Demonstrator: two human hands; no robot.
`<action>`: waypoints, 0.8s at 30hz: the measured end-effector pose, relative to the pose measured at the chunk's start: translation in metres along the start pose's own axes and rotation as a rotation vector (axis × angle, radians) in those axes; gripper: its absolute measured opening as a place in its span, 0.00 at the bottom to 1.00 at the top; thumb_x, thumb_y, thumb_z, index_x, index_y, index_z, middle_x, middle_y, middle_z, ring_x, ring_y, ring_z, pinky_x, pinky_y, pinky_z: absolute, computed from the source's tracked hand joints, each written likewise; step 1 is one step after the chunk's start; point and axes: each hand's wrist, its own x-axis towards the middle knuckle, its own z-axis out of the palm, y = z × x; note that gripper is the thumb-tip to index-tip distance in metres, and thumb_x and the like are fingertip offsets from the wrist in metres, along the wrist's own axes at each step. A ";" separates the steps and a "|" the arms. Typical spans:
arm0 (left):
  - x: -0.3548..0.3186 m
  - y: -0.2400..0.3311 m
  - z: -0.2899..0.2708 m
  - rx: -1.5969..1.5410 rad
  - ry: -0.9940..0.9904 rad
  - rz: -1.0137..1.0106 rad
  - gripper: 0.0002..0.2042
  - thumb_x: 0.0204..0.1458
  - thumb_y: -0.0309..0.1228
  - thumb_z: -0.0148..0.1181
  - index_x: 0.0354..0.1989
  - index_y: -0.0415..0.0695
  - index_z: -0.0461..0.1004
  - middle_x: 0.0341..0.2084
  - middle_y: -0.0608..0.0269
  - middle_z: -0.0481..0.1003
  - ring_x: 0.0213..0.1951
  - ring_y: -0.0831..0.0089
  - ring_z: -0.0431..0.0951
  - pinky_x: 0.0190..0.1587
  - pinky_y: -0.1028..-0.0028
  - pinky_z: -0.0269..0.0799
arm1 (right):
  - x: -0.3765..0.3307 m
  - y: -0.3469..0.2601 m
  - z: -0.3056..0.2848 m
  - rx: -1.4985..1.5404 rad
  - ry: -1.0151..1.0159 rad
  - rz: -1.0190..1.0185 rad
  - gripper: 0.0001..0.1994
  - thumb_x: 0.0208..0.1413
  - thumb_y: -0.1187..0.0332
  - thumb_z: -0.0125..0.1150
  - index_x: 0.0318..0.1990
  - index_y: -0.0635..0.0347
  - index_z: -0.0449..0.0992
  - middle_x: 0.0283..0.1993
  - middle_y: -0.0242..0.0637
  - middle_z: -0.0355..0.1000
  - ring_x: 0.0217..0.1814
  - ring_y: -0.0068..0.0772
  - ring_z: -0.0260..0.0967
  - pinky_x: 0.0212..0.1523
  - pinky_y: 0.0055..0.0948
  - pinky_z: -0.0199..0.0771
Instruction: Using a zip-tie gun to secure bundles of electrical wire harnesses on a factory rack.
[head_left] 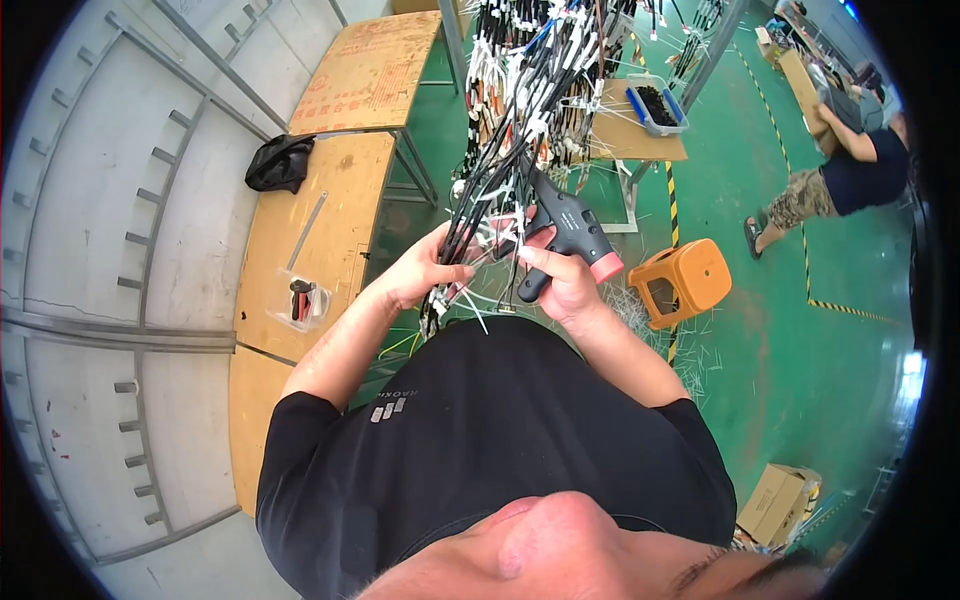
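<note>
A thick bundle of black cables (486, 206) with white tie ends and connectors hangs in front of me. My left hand (425, 270) is closed on the lower part of this bundle, its thumb lying across the cables. Against the bundle's right side rests a black gun-shaped power tool (573, 232) with a pinkish-red end. My right hand (566, 285) is closed around the tool, thumb on the near side, some fingers showing between its parts. The tool's nose is partly hidden among the cables. Pale cable tie tails stick out around both hands.
To the left stand wooden tables (330, 215) with a black bag (281, 163), a metal ruler (307, 230) and a clear box (300, 304). An orange stool (690, 280) stands at right, near scattered tie offcuts. A blue-edged bin (656, 104) sits behind. Another person (850, 170) bends far right.
</note>
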 end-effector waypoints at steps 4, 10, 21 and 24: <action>0.008 0.000 -0.004 -0.028 -0.143 -0.046 0.26 0.63 0.30 0.65 0.68 0.36 0.69 0.47 0.50 0.83 0.44 0.69 0.83 0.45 0.70 0.79 | -0.006 0.002 -0.005 0.009 0.015 0.017 0.22 0.55 0.80 0.65 0.58 0.61 0.72 0.56 0.43 0.77 0.58 0.39 0.76 0.66 0.39 0.72; 0.023 -0.016 0.008 0.024 0.153 -0.028 0.15 0.62 0.33 0.71 0.53 0.38 0.81 0.42 0.68 0.83 0.43 0.77 0.79 0.53 0.71 0.73 | -0.010 0.017 -0.010 -0.176 0.035 -0.003 0.26 0.57 0.78 0.66 0.64 0.59 0.72 0.56 0.34 0.76 0.59 0.31 0.74 0.64 0.36 0.71; 0.028 0.003 0.036 0.002 0.182 0.018 0.07 0.53 0.26 0.78 0.34 0.44 0.83 0.30 0.77 0.79 0.34 0.85 0.74 0.42 0.76 0.71 | -0.025 0.020 -0.014 -0.432 0.112 -0.027 0.32 0.57 0.75 0.68 0.70 0.56 0.68 0.52 0.26 0.72 0.47 0.21 0.64 0.52 0.28 0.68; 0.026 -0.005 0.034 0.068 0.300 0.032 0.10 0.52 0.25 0.78 0.29 0.46 0.79 0.26 0.79 0.76 0.30 0.86 0.70 0.37 0.78 0.68 | -0.035 0.011 -0.040 -0.629 0.148 -0.101 0.31 0.57 0.76 0.67 0.70 0.57 0.70 0.66 0.30 0.72 0.46 0.16 0.64 0.52 0.25 0.69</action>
